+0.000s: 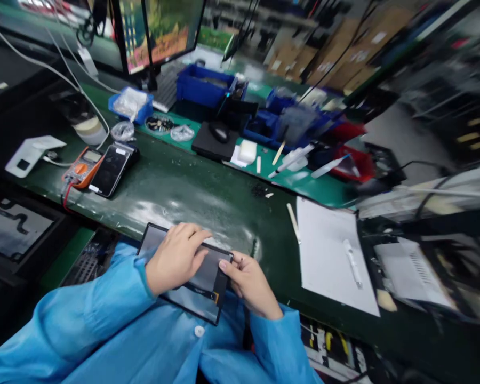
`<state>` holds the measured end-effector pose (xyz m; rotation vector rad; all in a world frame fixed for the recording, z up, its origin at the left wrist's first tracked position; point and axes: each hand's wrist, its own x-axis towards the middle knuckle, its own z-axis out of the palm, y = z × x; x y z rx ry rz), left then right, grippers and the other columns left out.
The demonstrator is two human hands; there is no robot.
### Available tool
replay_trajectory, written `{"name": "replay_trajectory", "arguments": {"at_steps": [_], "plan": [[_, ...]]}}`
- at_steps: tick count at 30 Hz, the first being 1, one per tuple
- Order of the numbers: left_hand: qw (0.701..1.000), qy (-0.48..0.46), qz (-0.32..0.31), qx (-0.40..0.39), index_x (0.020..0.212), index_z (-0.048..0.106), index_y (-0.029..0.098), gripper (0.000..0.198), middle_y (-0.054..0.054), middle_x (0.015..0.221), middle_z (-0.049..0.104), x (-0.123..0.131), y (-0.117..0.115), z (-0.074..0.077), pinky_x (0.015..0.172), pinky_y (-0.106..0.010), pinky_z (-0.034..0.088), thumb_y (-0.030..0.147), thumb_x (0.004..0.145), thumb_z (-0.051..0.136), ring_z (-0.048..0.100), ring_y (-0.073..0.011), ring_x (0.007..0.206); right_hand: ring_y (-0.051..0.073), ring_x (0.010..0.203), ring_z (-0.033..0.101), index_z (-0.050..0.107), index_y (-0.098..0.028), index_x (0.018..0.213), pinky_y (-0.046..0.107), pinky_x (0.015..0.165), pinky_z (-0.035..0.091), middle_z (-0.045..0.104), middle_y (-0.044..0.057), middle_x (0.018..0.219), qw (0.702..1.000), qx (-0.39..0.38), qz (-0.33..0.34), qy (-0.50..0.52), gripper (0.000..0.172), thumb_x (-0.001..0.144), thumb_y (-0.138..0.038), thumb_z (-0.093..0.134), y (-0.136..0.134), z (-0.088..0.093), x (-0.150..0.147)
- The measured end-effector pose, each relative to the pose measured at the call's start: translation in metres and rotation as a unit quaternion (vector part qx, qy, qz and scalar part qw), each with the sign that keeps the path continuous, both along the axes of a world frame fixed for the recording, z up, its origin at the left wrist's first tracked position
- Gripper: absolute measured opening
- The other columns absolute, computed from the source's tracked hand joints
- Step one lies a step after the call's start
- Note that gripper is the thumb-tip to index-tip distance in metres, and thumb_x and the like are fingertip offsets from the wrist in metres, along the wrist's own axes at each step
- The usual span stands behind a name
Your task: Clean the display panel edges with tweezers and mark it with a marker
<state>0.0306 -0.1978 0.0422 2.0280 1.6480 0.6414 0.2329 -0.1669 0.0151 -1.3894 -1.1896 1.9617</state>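
Observation:
A dark rectangular display panel [208,280] with a glossy face lies tilted in front of my chest, just above the bench edge. My left hand [176,258] rests across its upper left part, fingers curled over the face. My right hand [250,285] pinches its right edge between thumb and fingers. Both blue sleeves run up to the hands, and the hands hide the panel's middle.
A green mat bench [184,200] holds an orange multimeter [82,167], a black smartphone [110,170], a white sheet [328,256] with a white marker [352,262], blue bins [205,85] and small parts. Dark equipment lies beyond the right edge.

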Motion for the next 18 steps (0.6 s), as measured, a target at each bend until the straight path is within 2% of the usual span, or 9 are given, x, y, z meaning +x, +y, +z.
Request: {"name": "replay_trajectory", "arguments": {"at_steps": [4,6,7,8,9,11,13,16,18], "plan": [[0.990,-0.068,0.094,0.081,0.120,0.060,0.022,0.028,-0.008,0.116,0.063,-0.035,-0.025,0.018,0.098,-0.041,0.046,0.027,0.093,0.053,0.057,-0.0245,0.110,0.000,0.027,0.021,0.059,-0.016,0.076,0.015,0.030,0.012,0.039,-0.012,0.040,0.997,0.023,-0.067,0.037,0.052,0.063,-0.060,0.083,-0.008,0.014,0.002],[0.970,-0.144,0.171,0.097,0.112,0.061,0.024,0.022,-0.005,0.108,0.064,-0.058,-0.035,0.020,0.089,-0.035,0.049,0.031,0.092,0.056,0.061,-0.0206,0.098,0.000,0.027,0.020,0.056,-0.017,0.078,0.014,0.029,0.013,0.039,-0.012,0.040,0.992,0.031,-0.106,0.064,0.050,0.065,-0.058,0.082,-0.008,0.021,0.001],[0.948,-0.199,0.225,0.102,0.109,0.062,0.024,0.021,-0.004,0.104,0.064,-0.069,-0.039,0.020,0.085,-0.032,0.050,0.032,0.090,0.057,0.061,-0.0191,0.094,0.000,0.027,0.019,0.054,-0.018,0.077,0.014,0.029,0.014,0.038,-0.013,0.039,0.988,0.034,-0.125,0.077,0.050,0.066,-0.058,0.082,-0.007,0.024,-0.002],[0.911,-0.266,0.291,0.120,0.105,0.061,0.024,0.020,-0.002,0.098,0.064,-0.078,-0.041,0.019,0.081,-0.029,0.050,0.033,0.088,0.060,0.061,-0.0174,0.089,0.000,0.028,0.019,0.052,-0.019,0.076,0.013,0.029,0.014,0.036,-0.014,0.039,0.985,0.037,-0.144,0.091,0.050,0.066,-0.058,0.082,-0.006,0.027,-0.004],[0.866,-0.335,0.346,0.139,0.102,0.061,0.023,0.020,-0.001,0.094,0.063,-0.086,-0.042,0.017,0.076,-0.025,0.050,0.032,0.085,0.063,0.060,-0.0153,0.084,0.000,0.028,0.018,0.048,-0.020,0.075,0.013,0.028,0.014,0.034,-0.015,0.039,0.981,0.041,-0.162,0.103,0.051,0.066,-0.058,0.082,-0.004,0.029,-0.008],[0.773,-0.468,0.400,0.151,0.096,0.059,0.023,0.022,0.002,0.086,0.061,-0.090,-0.041,0.012,0.065,-0.020,0.047,0.031,0.078,0.068,0.056,-0.0112,0.073,0.000,0.029,0.017,0.040,-0.023,0.072,0.012,0.028,0.015,0.032,-0.016,0.042,0.972,0.048,-0.193,0.122,0.056,0.065,-0.060,0.082,-0.001,0.035,-0.016],[0.714,-0.565,0.404,0.087,0.093,0.058,0.021,0.027,0.004,0.079,0.060,-0.081,-0.035,0.007,0.057,-0.017,0.045,0.029,0.072,0.073,0.054,-0.0092,0.065,-0.001,0.030,0.017,0.035,-0.024,0.071,0.011,0.028,0.016,0.032,-0.016,0.046,0.963,0.047,-0.218,0.148,0.060,0.064,-0.058,0.084,0.002,0.040,-0.024],[0.685,-0.636,0.339,-0.108,0.095,0.063,0.017,0.032,0.000,0.078,0.065,-0.051,-0.020,0.003,0.058,-0.021,0.049,0.030,0.068,0.075,0.060,-0.0127,0.068,0.000,0.030,0.015,0.036,-0.024,0.072,0.012,0.027,0.015,0.031,-0.017,0.045,0.952,0.034,-0.235,0.194,0.059,0.063,-0.051,0.087,0.004,0.048,-0.037],[0.670,-0.661,0.285,-0.181,0.088,0.065,0.015,0.027,-0.004,0.078,0.068,-0.032,-0.004,0.005,0.065,-0.029,0.054,0.034,0.070,0.072,0.066,-0.0181,0.073,0.000,0.030,0.014,0.038,-0.024,0.072,0.012,0.027,0.015,0.030,-0.017,0.044,0.951,0.028,-0.227,0.211,0.056,0.064,-0.049,0.087,0.004,0.053,-0.045]]}}
